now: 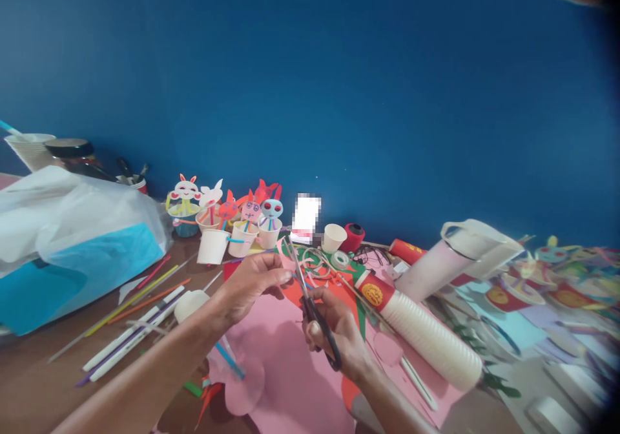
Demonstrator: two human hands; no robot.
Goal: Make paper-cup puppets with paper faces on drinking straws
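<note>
My right hand (339, 330) is closed around the black handles of a pair of scissors (301, 279), whose metal blades point up and away from me. Just left of the blades, the thumb and fingers of my left hand (256, 282) are pinched together. What sits between them is too small to make out. Both hands are above large sheets of pink paper (295, 382), with red-orange paper (285, 295) behind. Below my left forearm lies a rounded pink paper cutout (245, 395) with a blue strip (230, 360) on it.
Several paper cups with animal-face cutouts (249, 211) stand along the blue wall (310, 98). Left are markers (135, 330), pipe cleaners (133, 298) and a plastic bag (92, 227). Right lie a long stack of paper cups (426, 337) and a white jug (443, 259). A tape roll (340, 260) lies ahead.
</note>
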